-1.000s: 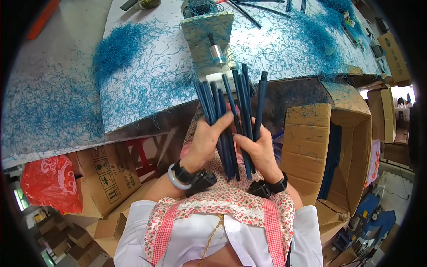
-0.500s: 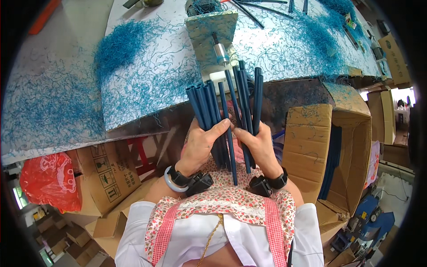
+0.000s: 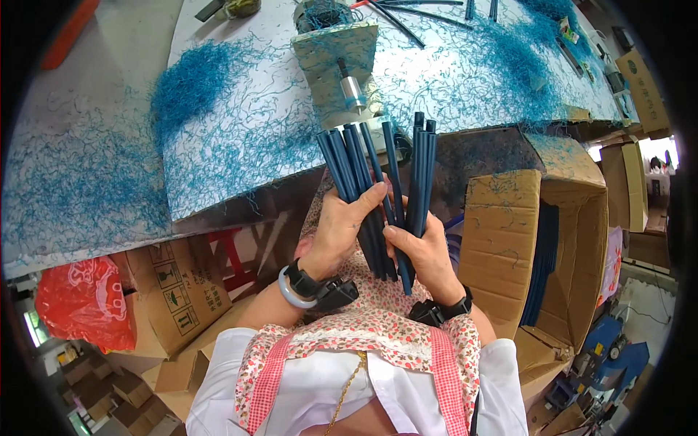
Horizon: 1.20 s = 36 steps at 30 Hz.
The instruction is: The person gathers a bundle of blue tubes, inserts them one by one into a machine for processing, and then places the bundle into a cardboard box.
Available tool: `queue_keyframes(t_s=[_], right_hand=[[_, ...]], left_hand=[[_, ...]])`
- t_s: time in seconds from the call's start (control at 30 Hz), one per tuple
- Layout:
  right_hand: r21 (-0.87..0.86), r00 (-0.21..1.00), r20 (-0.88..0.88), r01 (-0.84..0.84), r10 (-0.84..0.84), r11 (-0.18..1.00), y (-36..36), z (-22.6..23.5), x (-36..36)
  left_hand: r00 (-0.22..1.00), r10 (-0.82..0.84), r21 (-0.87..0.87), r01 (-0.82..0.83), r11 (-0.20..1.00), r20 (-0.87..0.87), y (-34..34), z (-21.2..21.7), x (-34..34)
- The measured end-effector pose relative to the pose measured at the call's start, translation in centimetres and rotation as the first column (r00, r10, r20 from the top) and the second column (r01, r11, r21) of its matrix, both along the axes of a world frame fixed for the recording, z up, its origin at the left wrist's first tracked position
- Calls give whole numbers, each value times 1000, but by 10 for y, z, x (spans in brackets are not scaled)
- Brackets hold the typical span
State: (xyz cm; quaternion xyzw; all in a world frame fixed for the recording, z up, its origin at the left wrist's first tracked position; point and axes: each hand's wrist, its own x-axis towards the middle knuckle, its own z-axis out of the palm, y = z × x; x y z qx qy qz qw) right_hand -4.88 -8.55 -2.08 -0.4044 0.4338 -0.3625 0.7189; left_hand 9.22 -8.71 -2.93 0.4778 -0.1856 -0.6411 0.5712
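Dark blue tubes [image 3: 347, 166] stand upright in a bunch in my left hand [image 3: 340, 227], with the thumb laid across their front. A second bunch of the same blue tubes [image 3: 420, 174] is gripped by my right hand [image 3: 425, 253]. Between the two bunches, a couple of single tubes [image 3: 390, 149] lean at a slant near both thumbs. The tubes' lower ends hang over my flowered apron [image 3: 385, 320]. Most of my fingers are hidden behind the tubes. Just beyond the tube tops is a small machine with a silver chuck [image 3: 352, 89].
Blue shavings [image 3: 190, 87] litter the white worktable [image 3: 283, 116]. More tubes [image 3: 425, 14] lie at its far side. To my right, an open cardboard box [image 3: 502, 247] holds dark blue tubes. A red plastic bag [image 3: 83, 301] and another carton [image 3: 178, 291] sit on the left.
Both hands have shifted slightly right, and the left has risen a little. The right bunch is packed closer, and the loose tubes in the middle have changed position.
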Motion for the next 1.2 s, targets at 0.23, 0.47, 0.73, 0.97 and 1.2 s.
queue_keyframes(t_s=[0.23,0.47,0.73,0.97,1.2], right_hand=[[-97,993,-116,-32,21,995,-20,-6,6],[-38,987,-161,-36,29,999,-2,0,-2],[-33,988,-94,-126,123,991,-27,6,4],[10,999,12,-52,52,999,-1,0,1],[50,994,-76,-75,79,996,-6,4,-5]], left_hand=[[999,2,13,-3,1000,44,-18,-13,10],[998,21,-2,-21,1000,55,0,0,5],[965,-59,36,52,998,255,-4,10,25],[984,-92,92,78,993,155,-7,13,12],[999,-33,60,34,998,-15,-12,-2,4]])
